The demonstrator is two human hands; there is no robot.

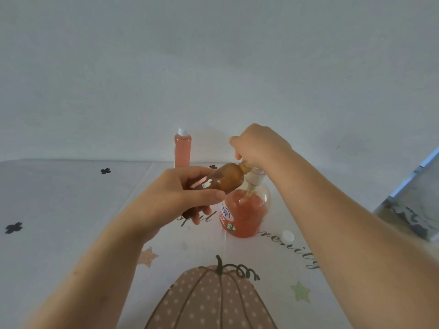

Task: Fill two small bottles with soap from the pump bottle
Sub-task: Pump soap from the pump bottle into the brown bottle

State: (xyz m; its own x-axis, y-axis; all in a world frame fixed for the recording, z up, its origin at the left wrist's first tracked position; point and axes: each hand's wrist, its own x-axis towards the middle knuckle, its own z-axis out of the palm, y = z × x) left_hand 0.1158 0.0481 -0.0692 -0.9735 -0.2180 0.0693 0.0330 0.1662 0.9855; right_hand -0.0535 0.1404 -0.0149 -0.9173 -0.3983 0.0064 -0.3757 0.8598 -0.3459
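**Pump bottle (244, 210) w/ amber bottle at its nozzle**

Upright on the tablecloth (71, 205), mid-view. Clear plastic, orange-pink soap inside, clear gap at the shoulder, label on front-left.

R hand (259, 146): right on top of pump bottle, fingers curled down round the pump head (255, 174), gripping it. Forearm in from lower right.

Amber bottle (223, 178): small, brown, just left of pump bottle & above its shoulder. Tilted, neck up and to the right, bare threaded neck touching the nozzle under R hand. Fill level: cannot tell thru the dark plastic.

L hand (175, 198): left of pump bottle, wrapped round amber bottle's body. Thumb along near side, fingers behind & below, so a firm grip. Forearm in from lower left.

Second small bottle (183, 148): behind pump bottle & to its left, by the wall. Upright, white cap on, orange-pink soap nearly to the neck. Apart from both hands.

Loose white cap (288, 235): on cloth just right of pump bottle's base, beside R forearm.

Pumpkin print (211, 302): on cloth in front of pump bottle, at near edge of view.

Grey patterned object (413, 205): well right of pump bottle, cut off by frame edge. Cannot tell what.
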